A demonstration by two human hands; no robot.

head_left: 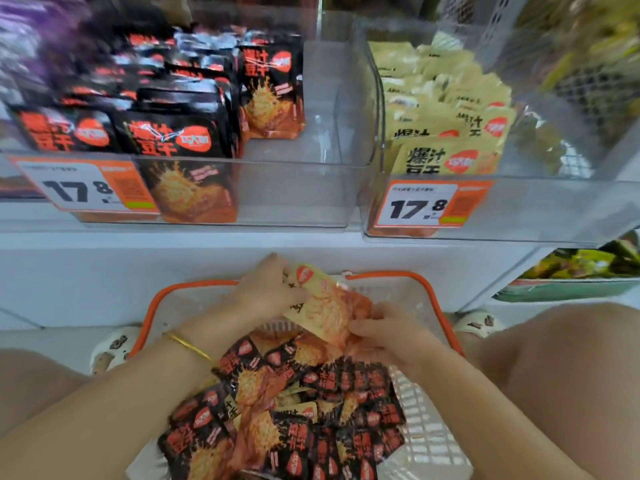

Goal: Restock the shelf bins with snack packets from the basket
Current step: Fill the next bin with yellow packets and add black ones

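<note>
A loose stack of yellow-and-orange foil snack packets (pixel 327 308) is held just above the far end of the white mesh plastic basket with orange handles (pixel 429 441). The left hand (pixel 266 292) curls its fingers round the stack's far edge, and the right hand (pixel 388 336) pinches the near edge. The slick packets could fan apart and drop on lifting. They match the right clear plastic shelf bin (pixel 519 206). The left clear plastic shelf bin (pixel 311 192) holds black packets, so a mix-up is possible.

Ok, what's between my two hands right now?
In the head view, a bunch of yellow snack packets lies between the left hand and the right hand. Both hands hold it above the basket.
</note>
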